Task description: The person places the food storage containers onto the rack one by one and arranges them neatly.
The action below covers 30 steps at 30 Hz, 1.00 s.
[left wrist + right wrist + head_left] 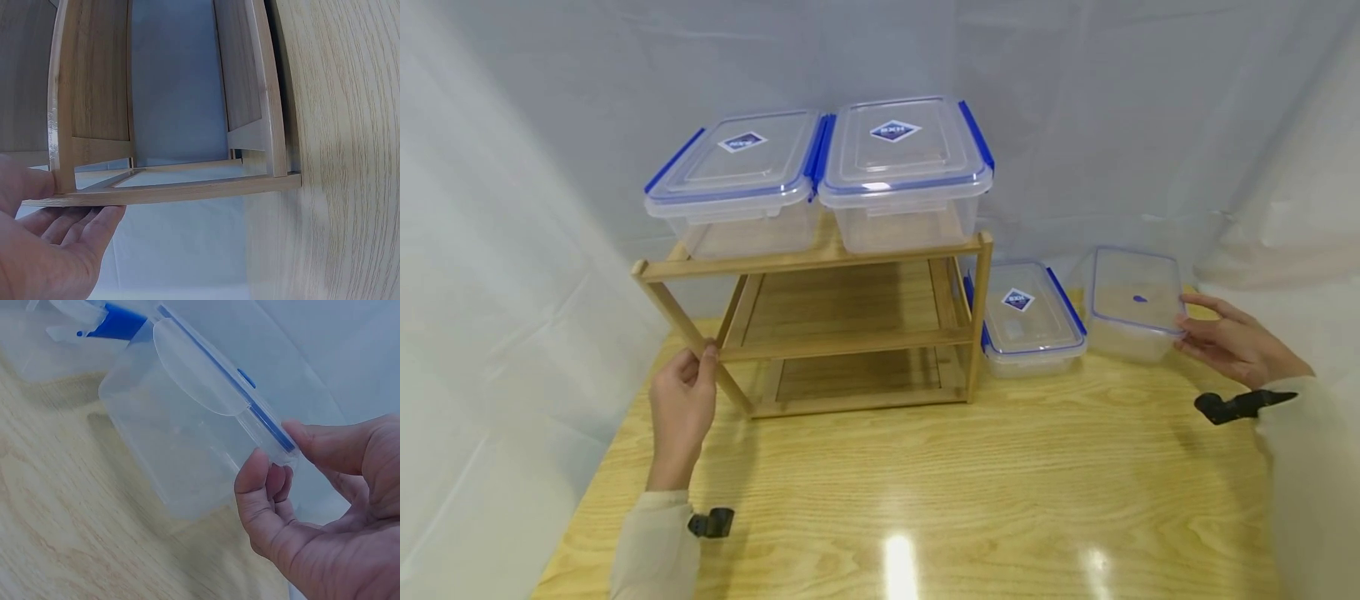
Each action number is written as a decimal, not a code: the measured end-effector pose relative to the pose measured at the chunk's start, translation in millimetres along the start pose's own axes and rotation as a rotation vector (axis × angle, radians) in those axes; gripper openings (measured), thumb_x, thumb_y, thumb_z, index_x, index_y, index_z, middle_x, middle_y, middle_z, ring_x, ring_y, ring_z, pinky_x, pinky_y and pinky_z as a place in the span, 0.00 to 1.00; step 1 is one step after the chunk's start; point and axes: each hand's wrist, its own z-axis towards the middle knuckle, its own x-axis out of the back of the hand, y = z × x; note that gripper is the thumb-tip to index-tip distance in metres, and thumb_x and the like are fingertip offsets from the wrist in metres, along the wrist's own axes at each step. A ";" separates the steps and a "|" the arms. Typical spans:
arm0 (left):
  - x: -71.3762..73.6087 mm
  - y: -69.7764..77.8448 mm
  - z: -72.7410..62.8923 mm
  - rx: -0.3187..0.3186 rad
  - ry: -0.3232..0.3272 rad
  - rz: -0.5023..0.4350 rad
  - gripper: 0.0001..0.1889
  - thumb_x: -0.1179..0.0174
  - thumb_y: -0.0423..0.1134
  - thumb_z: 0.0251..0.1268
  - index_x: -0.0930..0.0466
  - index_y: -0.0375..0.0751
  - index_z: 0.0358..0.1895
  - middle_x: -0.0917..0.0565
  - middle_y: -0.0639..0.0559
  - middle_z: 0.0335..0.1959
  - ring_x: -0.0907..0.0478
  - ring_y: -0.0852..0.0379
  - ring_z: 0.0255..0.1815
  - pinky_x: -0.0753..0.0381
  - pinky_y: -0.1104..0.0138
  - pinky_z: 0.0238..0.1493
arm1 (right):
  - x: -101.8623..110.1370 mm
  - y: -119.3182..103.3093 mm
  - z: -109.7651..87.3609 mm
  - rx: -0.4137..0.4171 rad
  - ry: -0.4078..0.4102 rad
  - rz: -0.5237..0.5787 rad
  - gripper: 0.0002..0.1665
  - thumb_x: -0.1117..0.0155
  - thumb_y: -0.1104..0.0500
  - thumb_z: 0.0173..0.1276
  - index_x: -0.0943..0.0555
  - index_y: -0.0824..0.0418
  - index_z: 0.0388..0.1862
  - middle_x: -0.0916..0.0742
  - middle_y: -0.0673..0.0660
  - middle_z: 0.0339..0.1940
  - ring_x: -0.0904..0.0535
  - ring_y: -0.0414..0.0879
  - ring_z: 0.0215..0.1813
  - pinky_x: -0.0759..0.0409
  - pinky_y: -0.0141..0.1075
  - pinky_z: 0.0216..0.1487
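Note:
A wooden shelf rack [857,339] with several tiers stands on the table. My left hand [683,406] grips its left front post near the middle shelf; in the left wrist view the thumb and fingers [103,228] lie on opposite sides of that post. At the far right, my right hand [1243,343] pinches the corner of a clear plastic food container [1135,304] with a blue-edged lid. The right wrist view shows the thumb on the lid's edge and curled fingers [253,472] under the rim of the container [169,431].
Two clear lidded containers [737,175] [902,158] with blue clips sit side by side on the rack's top. Another lidded container [1030,321] stands between rack and right-hand container. The wood-grain table [962,483] extends in front; pale sheeting [1075,108] hangs behind.

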 end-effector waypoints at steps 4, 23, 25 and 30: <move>0.3 0.9 0.2 -0.001 -0.004 -0.013 0.25 0.53 0.50 0.82 0.22 0.35 0.66 0.16 0.38 0.57 0.19 0.45 0.59 0.20 0.52 0.61 | -5.8 -1.8 -5.3 0.022 0.013 0.086 0.25 0.50 0.72 0.79 0.24 0.46 0.63 0.15 0.59 0.40 0.14 0.53 0.42 0.13 0.37 0.47; 1.0 -0.5 -0.1 0.012 -0.013 -0.023 0.25 0.52 0.51 0.82 0.23 0.36 0.66 0.17 0.37 0.58 0.19 0.44 0.60 0.21 0.50 0.62 | -31.1 3.8 -40.2 0.154 0.015 0.280 0.28 0.53 0.75 0.78 0.23 0.50 0.65 0.18 0.60 0.44 0.15 0.53 0.43 0.13 0.42 0.48; 1.2 -0.3 -0.5 0.011 -0.011 -0.022 0.25 0.52 0.51 0.82 0.23 0.36 0.66 0.17 0.37 0.58 0.19 0.44 0.60 0.21 0.50 0.62 | -34.2 7.1 -45.4 0.172 0.005 0.276 0.28 0.53 0.75 0.78 0.23 0.51 0.66 0.19 0.60 0.45 0.15 0.53 0.43 0.13 0.42 0.49; 0.8 -0.2 -0.1 0.011 -0.014 -0.021 0.25 0.52 0.51 0.82 0.23 0.36 0.66 0.17 0.37 0.58 0.19 0.44 0.60 0.21 0.50 0.61 | -40.0 19.1 -61.4 0.238 -0.045 0.235 0.30 0.58 0.77 0.79 0.25 0.53 0.69 0.21 0.58 0.50 0.16 0.53 0.45 0.13 0.41 0.49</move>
